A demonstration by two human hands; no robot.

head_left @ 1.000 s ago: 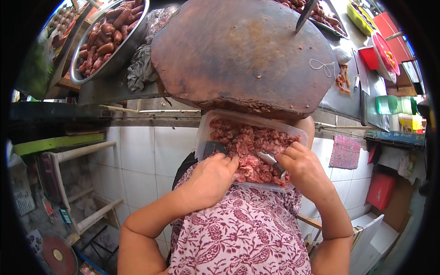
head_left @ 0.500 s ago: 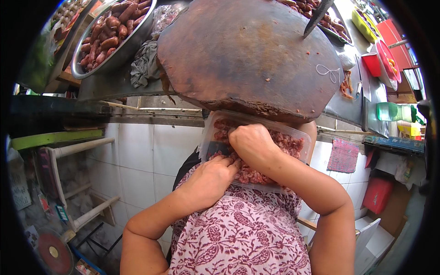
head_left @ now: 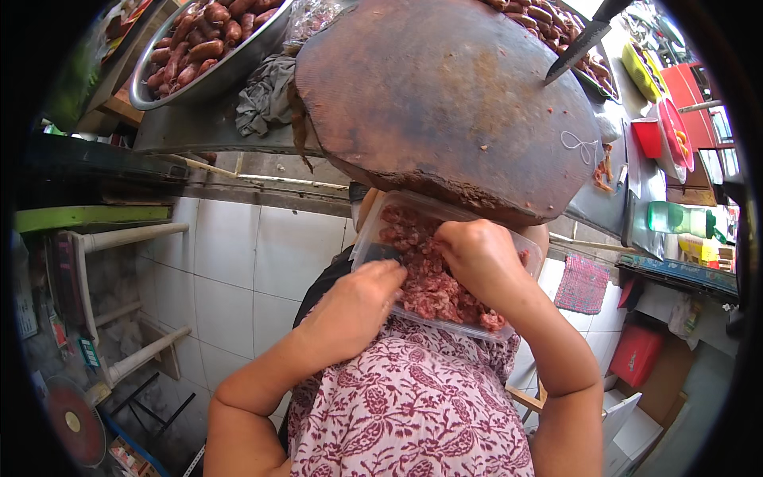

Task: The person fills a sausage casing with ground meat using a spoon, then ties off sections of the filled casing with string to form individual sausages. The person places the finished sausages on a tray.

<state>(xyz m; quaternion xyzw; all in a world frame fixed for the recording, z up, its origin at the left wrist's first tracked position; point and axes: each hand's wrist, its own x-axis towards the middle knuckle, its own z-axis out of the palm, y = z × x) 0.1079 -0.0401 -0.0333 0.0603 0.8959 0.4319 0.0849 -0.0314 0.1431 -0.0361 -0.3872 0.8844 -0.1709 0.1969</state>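
A clear plastic container (head_left: pixel 367 230) of chopped raw meat (head_left: pixel 433 286) rests at my lap, just below the edge of a big round wooden chopping block (head_left: pixel 429 95). My left hand (head_left: pixel 359 304) lies over the container's near left corner, its fingers curled inside the rim beside the meat; their tips are partly hidden. From the right, my right hand (head_left: pixel 479 250) reaches into the container with bent fingers closed at the meat. Its fingertips are hidden among the pieces. A knife (head_left: pixel 579 52) stands at a slant with its tip on the block's far right.
A metal basin of sausages (head_left: pixel 208 49) and a grey cloth (head_left: pixel 266 95) are at the far left. More sausages (head_left: pixel 548 22) lie behind the block. A loop of string (head_left: pixel 579 145) is on its right side. A green bottle (head_left: pixel 679 219) lies at the right.
My right hand has moved right within the container, uncovering meat in the middle. My left hand has shifted slightly left. The whole view has turned a little.
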